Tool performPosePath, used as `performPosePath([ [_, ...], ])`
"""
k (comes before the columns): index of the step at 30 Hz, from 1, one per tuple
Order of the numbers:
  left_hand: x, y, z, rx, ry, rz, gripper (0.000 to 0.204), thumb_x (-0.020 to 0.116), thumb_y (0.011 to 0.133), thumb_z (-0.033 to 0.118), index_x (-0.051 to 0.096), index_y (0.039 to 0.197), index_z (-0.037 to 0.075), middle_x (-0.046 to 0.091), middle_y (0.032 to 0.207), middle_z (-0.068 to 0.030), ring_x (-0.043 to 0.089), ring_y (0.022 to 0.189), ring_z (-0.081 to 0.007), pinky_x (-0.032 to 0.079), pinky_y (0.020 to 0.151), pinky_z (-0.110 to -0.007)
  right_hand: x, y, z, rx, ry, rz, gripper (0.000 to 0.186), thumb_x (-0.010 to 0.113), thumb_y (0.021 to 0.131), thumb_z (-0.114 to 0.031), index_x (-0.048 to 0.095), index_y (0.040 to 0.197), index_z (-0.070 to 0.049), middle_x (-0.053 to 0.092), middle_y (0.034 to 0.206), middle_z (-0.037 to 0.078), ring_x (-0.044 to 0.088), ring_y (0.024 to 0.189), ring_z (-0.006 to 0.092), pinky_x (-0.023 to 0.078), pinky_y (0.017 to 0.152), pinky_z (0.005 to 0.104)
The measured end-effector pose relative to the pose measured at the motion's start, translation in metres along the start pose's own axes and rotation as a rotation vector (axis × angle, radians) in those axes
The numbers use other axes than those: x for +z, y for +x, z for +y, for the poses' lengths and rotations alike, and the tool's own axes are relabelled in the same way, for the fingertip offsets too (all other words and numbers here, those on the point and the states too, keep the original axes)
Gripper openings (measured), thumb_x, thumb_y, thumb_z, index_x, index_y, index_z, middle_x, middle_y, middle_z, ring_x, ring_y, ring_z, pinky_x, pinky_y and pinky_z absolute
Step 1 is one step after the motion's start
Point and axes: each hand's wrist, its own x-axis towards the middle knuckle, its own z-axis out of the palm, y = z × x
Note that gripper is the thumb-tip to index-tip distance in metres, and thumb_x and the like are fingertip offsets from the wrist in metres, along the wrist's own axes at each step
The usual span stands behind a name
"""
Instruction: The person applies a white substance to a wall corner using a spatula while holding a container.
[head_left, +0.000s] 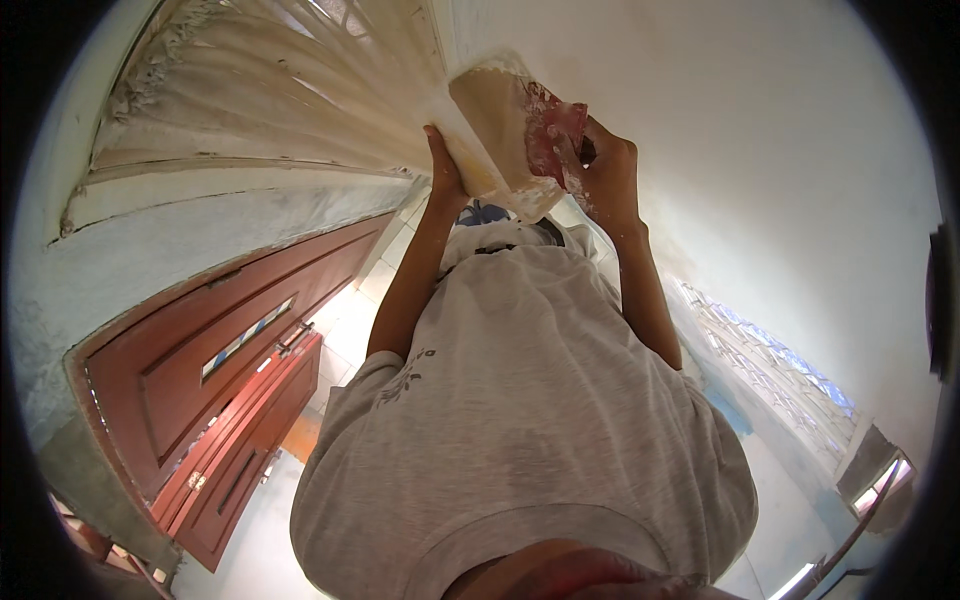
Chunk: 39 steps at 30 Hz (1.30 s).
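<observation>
We count two bare hands, one to each piece. The left hand (447,172) is partly closed about the near left edge of one cream-coloured, box-shaped block or container (488,115), its thumb laid along that edge; most of its fingers are hidden from us. The right hand (610,180) is curled in a pinch on the outer end of one flat, squarish, red scraper (556,130) smeared with white paste. The scraper overlaps the right part of the container's tan face, and we cannot tell whether the container is hollow. White paste crusts its upper and lower edges too.

Both pieces sit at the upper middle of our view, beyond one pale grey T-shirt (530,360), between the two hands. On the left, the container's edge appears close to one crinkled beige sheet (280,110) over a framed opening, though we cannot judge the depth. To the right of the right hand, one smooth white wall (760,130) spreads wide, giving open room on that side in our view. Lower left we count two red-brown panelled door leaves (175,400), well apart from the hands, with a pale tiled floor (343,330) beside them. Lower right, we see one pale lattice panel (765,365).
</observation>
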Motion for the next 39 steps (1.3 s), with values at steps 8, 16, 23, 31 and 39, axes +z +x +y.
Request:
performPosePath([
  [8, 0.0, -0.01, -0.007, -0.01, 0.016, 0.021, 0.095, 0.029, 0.094, 0.084, 0.032, 0.159, 0.014, 0.047, 0.153, -0.0124, 0.05, 0.138, -0.0299, 0.047, 0.112, -0.046, 0.0, -0.01, -0.005, -0.096, 0.041, -0.048, 0.022, 0.07, 0.098, -0.013, 0.071, 0.113, 0.003, 0.074, 0.084, 0.012, 0.066, 0.067, 0.0134, 0.057, 0.067, 0.0298],
  [16, -0.02, 0.02, -0.015, 0.025, 0.006, 0.007, 0.093, 0.03, 0.095, 0.083, 0.034, 0.158, 0.014, 0.05, 0.15, -0.0115, 0.052, 0.135, -0.0288, 0.048, 0.11, -0.045, -0.004, -0.002, -0.001, -0.26, -0.078, -0.2, 0.016, 0.066, 0.099, -0.011, 0.069, 0.106, 0.003, 0.072, 0.083, 0.016, 0.066, 0.067, 0.0184, 0.056, 0.067, 0.0337],
  [23, -0.007, 0.025, -0.005, -0.007, -0.013, -0.012, 0.092, 0.03, 0.096, 0.082, 0.035, 0.158, 0.014, 0.048, 0.153, -0.011, 0.049, 0.137, -0.0301, 0.042, 0.115, -0.045, -0.018, 0.007, -0.009, -0.153, -0.102, -0.233, 0.02, 0.062, 0.1, -0.015, 0.066, 0.11, 0.002, 0.07, 0.083, 0.021, 0.066, 0.07, 0.0396, 0.054, 0.065, 0.0407],
  [31, 0.097, 0.052, 0.093, 0.139, -0.056, -0.245, 0.082, 0.032, 0.102, 0.073, 0.037, 0.157, 0.012, 0.052, 0.149, -0.0109, 0.055, 0.134, -0.0285, 0.048, 0.112, -0.047, -0.131, 0.091, -0.067, -0.582, 0.595, 0.081, 0.028, 0.057, 0.101, -0.003, 0.07, 0.126, -0.003, 0.073, 0.113, 0.008, 0.066, 0.099, 0.0126, 0.054, 0.087, 0.0289],
  [39, 0.209, 0.1, 0.192, 0.218, -0.09, -0.599, 0.073, 0.038, 0.104, 0.066, 0.043, 0.151, 0.01, 0.058, 0.139, -0.0097, 0.06, 0.126, -0.024, 0.054, 0.105, -0.043, -0.234, 0.185, -0.225, -0.881, 0.054, 0.013, 0.039, 0.061, 0.097, -0.012, 0.066, 0.135, -0.003, 0.064, 0.141, 0.012, 0.042, 0.148, 0.0285, 0.037, 0.118, 0.041],
])
